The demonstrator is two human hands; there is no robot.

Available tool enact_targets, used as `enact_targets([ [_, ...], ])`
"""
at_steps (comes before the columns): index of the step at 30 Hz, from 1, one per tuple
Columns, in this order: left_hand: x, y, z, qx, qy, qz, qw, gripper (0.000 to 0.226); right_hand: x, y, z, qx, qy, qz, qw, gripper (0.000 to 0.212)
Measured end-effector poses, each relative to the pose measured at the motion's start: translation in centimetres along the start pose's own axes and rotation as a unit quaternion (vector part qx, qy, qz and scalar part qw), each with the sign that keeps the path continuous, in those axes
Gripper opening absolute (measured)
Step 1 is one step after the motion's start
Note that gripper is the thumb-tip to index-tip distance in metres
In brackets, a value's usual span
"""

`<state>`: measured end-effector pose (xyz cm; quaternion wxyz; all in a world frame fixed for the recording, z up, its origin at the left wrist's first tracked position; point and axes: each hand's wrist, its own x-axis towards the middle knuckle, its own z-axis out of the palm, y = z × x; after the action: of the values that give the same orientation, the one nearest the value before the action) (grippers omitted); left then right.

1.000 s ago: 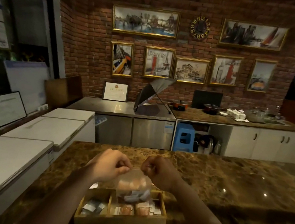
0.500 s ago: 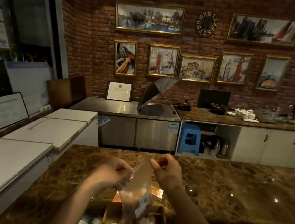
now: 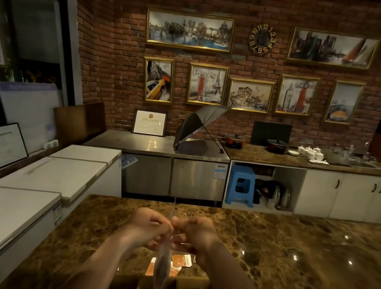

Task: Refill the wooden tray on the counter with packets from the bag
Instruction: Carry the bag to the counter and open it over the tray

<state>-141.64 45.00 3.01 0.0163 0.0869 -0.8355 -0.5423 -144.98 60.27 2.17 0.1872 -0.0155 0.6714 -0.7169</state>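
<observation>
Clear plastic bag [image 3: 162,268] hangs edge-on over the wooden tray [image 3: 193,286], thin, dim, contents unreadable. Left hand [image 3: 148,226] and right hand [image 3: 194,235] meet knuckle to knuckle, each grip pinching the bag's top. Orange packets [image 3: 181,261] lie on the marble worktop [image 3: 279,256] just behind. Tray cut off by the bottom frame edge; compartments dark.

Glossy brown marble counter [image 3: 291,252] across the lower frame, catching bright glints. At bottom centre, a clear, thin plastic bag [image 3: 162,273], crinkled and shiny, above a matt wooden tray [image 3: 176,286]. Orange paper packets [image 3: 181,261] beside it. Mid-frame, brushed steel cabinet [image 3: 171,175]; behind, rough matt brick wall [image 3: 116,39].
</observation>
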Motion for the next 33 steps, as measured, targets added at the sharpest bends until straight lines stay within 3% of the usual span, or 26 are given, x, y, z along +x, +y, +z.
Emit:
enact_targets([
  [8,0.4,-0.3,0.1,-0.044,0.003,-0.024,0.999,0.006,0.6,0.4,-0.1,0.058,0.008,0.035,0.998,0.011],
  [15,1.0,-0.4,0.1,-0.012,0.002,-0.015,1.0,0.005,0.6,0.1,0.4,0.003,0.048,0.016,0.999,0.011],
  [25,0.5,-1.1,-0.1,-0.12,-0.005,-0.039,0.992,0.008,1.1,0.4,-0.5,0.034,-0.014,0.071,0.997,0.016],
  [33,0.9,-1.5,0.5,-0.115,0.018,-0.06,0.991,0.006,1.4,0.3,0.8,-0.172,0.048,0.002,0.984,0.024],
])
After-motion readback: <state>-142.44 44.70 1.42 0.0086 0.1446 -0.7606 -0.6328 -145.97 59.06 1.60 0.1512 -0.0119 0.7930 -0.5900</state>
